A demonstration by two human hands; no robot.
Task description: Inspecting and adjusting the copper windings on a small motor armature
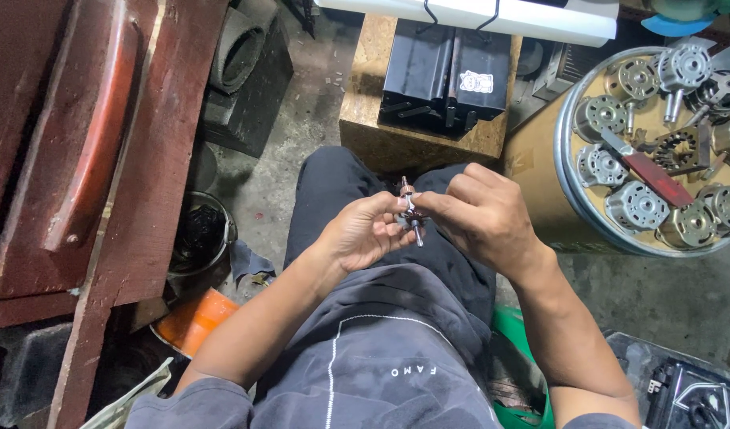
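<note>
Both hands meet over my lap at the centre of the head view. My left hand [367,233] and my right hand [478,217] pinch a small motor rotor [411,210] between their fingertips. The rotor has a copper-coloured winding at its top and a thin steel shaft pointing down toward my dark trousers. Most of the rotor's body is hidden by my fingers.
A round metal tray [567,171] at the right holds several small silver motors and a red-handled tool [655,176]. A wooden block [397,143] ahead carries a black box [448,75]. Dark red wooden furniture [87,143] stands at the left, an orange container [194,318] below it.
</note>
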